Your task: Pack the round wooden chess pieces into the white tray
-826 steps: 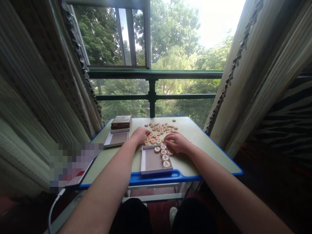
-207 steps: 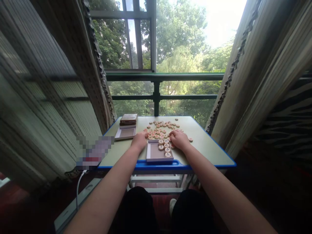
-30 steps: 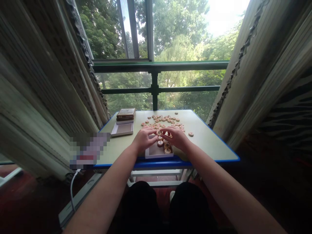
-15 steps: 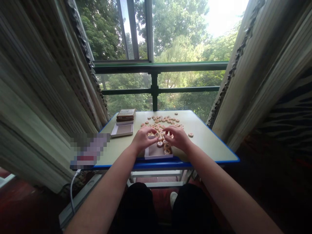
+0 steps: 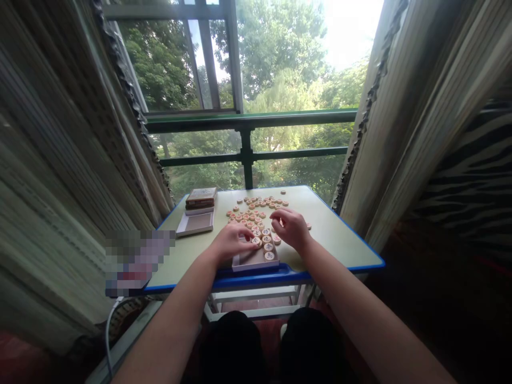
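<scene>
A shallow white box (image 5: 248, 261) sits at the near edge of a pale green table (image 5: 332, 234). It holds several round wooden chess pieces (image 5: 268, 247) in a column on its right side. My left hand (image 5: 232, 241) rests over the box's far left corner, fingertips pinched on a piece (image 5: 256, 241) at the box's far end. My right hand (image 5: 291, 226) hovers just beyond the box's right corner, fingers curled with nothing visible in them. More loose pieces (image 5: 256, 205) lie scattered on the table beyond both hands.
A second shallow box (image 5: 195, 223) lies at the table's left, with a brown box (image 5: 200, 196) stacked behind it. A green railing (image 5: 248, 118) and window stand behind the table. Curtains hang close on both sides. A white cable (image 5: 108, 336) runs below left.
Both hands met over the box's far end a second ago. Now my left hand has dropped onto the box with a piece, and my right hand has drawn slightly away to the right.
</scene>
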A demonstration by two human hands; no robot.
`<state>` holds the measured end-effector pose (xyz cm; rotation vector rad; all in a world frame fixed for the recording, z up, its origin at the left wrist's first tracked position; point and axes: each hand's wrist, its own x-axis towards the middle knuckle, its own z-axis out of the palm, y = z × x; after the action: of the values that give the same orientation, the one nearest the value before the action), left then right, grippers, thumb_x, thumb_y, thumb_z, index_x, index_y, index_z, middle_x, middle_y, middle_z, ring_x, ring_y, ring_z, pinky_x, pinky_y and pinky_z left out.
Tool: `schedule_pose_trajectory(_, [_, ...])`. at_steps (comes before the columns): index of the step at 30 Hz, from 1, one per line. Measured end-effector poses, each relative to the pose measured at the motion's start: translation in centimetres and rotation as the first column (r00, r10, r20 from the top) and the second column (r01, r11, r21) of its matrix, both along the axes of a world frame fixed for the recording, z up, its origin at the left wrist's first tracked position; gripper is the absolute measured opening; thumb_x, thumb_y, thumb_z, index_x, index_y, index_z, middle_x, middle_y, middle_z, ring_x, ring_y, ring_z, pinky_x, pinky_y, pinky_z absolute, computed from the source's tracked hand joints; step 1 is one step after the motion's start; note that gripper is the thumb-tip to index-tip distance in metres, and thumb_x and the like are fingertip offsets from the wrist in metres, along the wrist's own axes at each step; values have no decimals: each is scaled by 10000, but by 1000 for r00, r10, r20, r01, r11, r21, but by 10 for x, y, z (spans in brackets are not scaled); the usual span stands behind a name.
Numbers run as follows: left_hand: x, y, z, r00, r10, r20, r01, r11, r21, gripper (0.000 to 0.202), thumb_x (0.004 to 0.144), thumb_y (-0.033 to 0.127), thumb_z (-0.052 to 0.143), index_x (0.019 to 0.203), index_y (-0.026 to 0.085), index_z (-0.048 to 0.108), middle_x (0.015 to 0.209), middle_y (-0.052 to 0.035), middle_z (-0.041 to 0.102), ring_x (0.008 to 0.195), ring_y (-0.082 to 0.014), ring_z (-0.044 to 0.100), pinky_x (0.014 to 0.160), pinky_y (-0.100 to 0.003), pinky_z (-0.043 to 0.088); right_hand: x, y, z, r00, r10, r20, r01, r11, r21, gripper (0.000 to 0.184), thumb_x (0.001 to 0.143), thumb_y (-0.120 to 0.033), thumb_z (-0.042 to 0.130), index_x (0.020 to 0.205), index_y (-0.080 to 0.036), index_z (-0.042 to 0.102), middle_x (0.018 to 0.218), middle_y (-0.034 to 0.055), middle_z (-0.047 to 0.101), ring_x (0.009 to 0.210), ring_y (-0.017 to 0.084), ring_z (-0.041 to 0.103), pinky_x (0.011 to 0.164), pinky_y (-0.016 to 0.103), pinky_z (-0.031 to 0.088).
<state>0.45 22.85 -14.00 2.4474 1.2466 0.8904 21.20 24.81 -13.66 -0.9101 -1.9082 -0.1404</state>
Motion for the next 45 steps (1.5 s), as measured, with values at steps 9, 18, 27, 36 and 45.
schedule_pose_trajectory(9, [-1,0,-1,1000,-4,13,4,1000,1,264,645,414,715,768,181,696,742,-19,679,694,-146,554,666,-261,412,1,2,-3,999,-23,31,25,999,-46,132,719,-154,514,691,-191,637,667,11,633,606,125,537,637,236,415])
schedule_pose_trajectory(18, [-1,-2,-2,1000,-17,27,18,999,-44,286,642,435,706,767,178,694,742,-17,677,656,-132,550,621,-242,415,4,19,-10,978,-204,51,210,964,-166,170,748,-178,493,776,-200,659,729,28,664,658,157,570,660,263,417])
schedule_pose_trajectory(27, [-1,1,-4,997,-21,74,26,997,-66,172,663,308,677,752,162,691,716,-22,672,631,-121,545,590,-229,421,7,20,-13,968,-236,91,251,940,-231,170,752,-191,495,712,-207,659,697,16,666,647,146,569,628,244,398])
schedule_pose_trajectory(36, [-1,2,-6,997,-25,71,31,996,-84,217,665,371,679,738,167,690,727,-23,679,640,-125,543,594,-235,417,5,20,-11,959,-227,169,267,924,-273,172,745,-183,508,732,-204,678,706,18,674,649,143,565,648,245,398])
schedule_pose_trajectory(45, [-1,-1,-2,995,-42,95,51,993,-104,298,662,448,684,737,160,688,710,-21,666,634,-123,545,607,-237,420,2,26,-15,973,-45,226,110,953,-282,266,760,-134,504,870,-235,724,915,26,687,873,189,544,824,318,408])
